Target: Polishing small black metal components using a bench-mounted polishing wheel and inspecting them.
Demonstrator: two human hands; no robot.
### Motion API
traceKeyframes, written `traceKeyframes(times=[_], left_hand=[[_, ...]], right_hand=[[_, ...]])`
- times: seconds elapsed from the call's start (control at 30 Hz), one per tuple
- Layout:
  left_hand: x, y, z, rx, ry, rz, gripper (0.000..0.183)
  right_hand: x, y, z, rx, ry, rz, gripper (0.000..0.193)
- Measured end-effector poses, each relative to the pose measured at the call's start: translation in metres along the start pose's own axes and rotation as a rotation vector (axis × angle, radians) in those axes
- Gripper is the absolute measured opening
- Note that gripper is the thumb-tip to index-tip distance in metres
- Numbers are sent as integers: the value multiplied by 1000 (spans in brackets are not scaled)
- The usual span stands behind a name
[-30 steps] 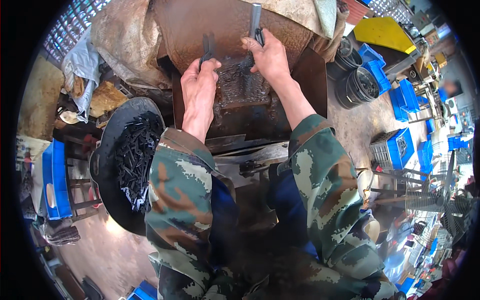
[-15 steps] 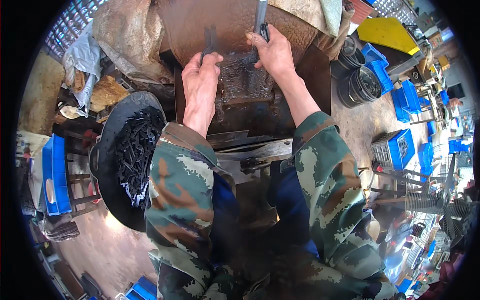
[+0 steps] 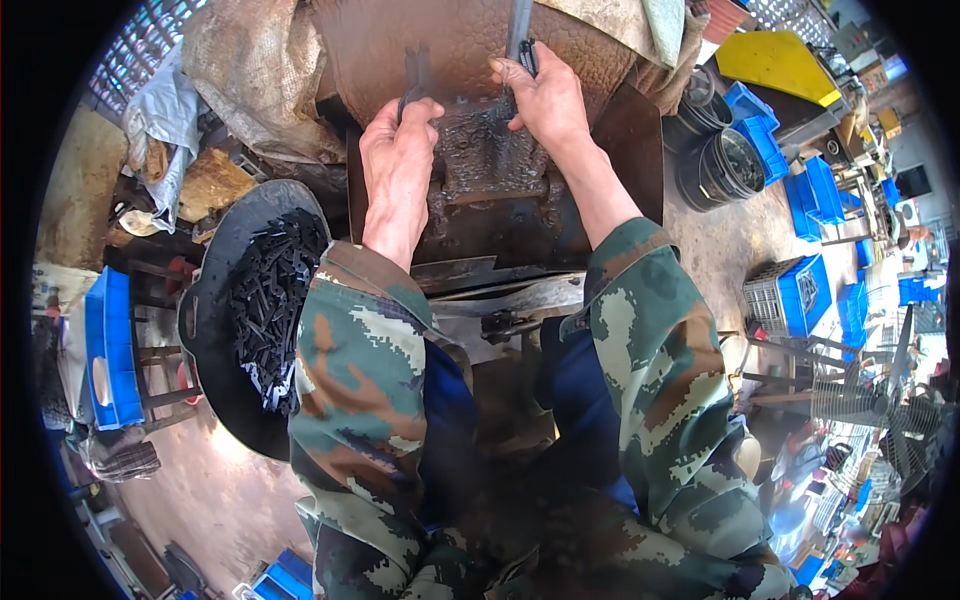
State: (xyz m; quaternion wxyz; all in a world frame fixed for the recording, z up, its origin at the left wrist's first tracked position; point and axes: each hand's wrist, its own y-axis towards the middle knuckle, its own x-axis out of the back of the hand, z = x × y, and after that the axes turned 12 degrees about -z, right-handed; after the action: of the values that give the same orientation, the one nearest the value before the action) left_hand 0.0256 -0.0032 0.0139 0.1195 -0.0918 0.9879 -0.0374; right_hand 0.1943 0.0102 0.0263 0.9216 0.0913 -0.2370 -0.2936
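Observation:
My left hand (image 3: 398,150) is closed with its fingers curled round a dark flat piece (image 3: 416,72), blurred at its upper end. In my right hand (image 3: 548,98), the thumb and fingers pinch several small dark strips (image 3: 528,57) just beside a grey metal pipe (image 3: 519,22) that comes down from the top. Both hands are over a wet, mud-coated brown machine (image 3: 495,160), whose rough block shows between them. Left of my left sleeve, a black basin (image 3: 215,300) holds a heap of dark flat strips (image 3: 270,300) like those in my right hand.
Sacking (image 3: 260,85) drapes the machine's left side. Black buckets (image 3: 722,170) and blue bins (image 3: 815,195) stand on the right, with a fan (image 3: 885,405) further down. A blue crate (image 3: 112,350) sits on a stand at the far left. A yellow panel (image 3: 775,65) lies at the upper right.
Both hands have shifted only slightly: the left a little leftward and up, the right a little up. Each keeps its hold.

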Motion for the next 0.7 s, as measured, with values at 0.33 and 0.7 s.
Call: traceKeyframes(times=[0.33,0.7], left_hand=[[-3,0,0,-1,-8,5,14],[1,0,-3,31,-14,-11,8]], right_hand=[[2,2,-2,5,-11,-13,38],[0,-3,2,6,37,-11,37]])
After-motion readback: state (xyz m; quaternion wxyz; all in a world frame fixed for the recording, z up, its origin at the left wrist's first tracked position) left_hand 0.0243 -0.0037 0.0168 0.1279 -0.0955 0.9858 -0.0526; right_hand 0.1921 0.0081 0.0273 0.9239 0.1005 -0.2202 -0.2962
